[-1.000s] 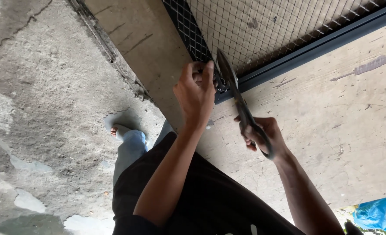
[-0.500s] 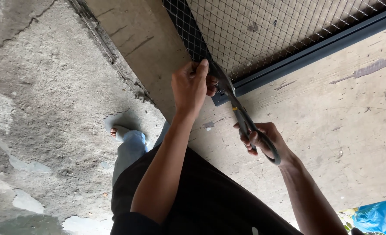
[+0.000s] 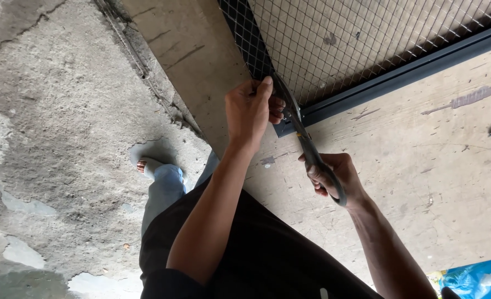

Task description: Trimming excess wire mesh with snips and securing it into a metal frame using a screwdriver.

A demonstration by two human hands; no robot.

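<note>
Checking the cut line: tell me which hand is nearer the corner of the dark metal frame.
Left. The left hand pinches the wire mesh right beside the frame corner. The right hand sits lower, gripping the shears by their handles, away from the corner.

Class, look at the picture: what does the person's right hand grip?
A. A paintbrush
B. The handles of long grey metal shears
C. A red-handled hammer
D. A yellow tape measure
B: the right hand closes round the handles of the long grey metal shears, whose blades reach the black wire mesh that the left hand pinches at the corner of the dark metal frame.
</note>
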